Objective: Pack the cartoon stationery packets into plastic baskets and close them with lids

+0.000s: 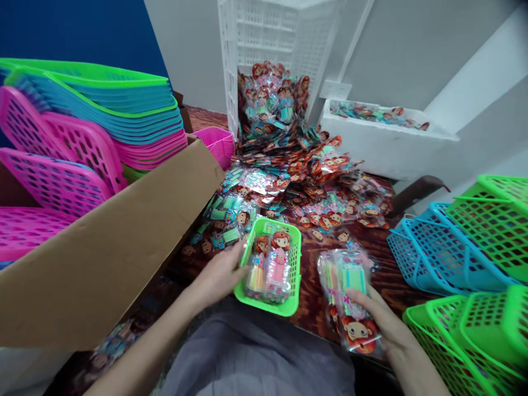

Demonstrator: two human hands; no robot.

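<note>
A small green plastic basket [293, 300] sits on the dark wood-grain table at the edge near my lap. Inside it lie clear packets [279, 269], each printed with a red-haired cartoon girl and showing pastel strips. My left hand [220, 273] is closed on the basket's left rim, its fingertips partly hidden. To the right of the basket, my right hand [381, 316] grips a bunch of similar packets [348, 291], the cartoon heads pointing down toward me. The thumb lies across the top packet.
A large heap of packets [284, 159] spills from a tipped white crate [268, 25]. A white foam box [367, 137] holds more. On the left, a cardboard box [124, 242] contains stacked pink, blue and green baskets [103, 93]. Blue baskets [433, 247] and green baskets [466, 335] stand at right.
</note>
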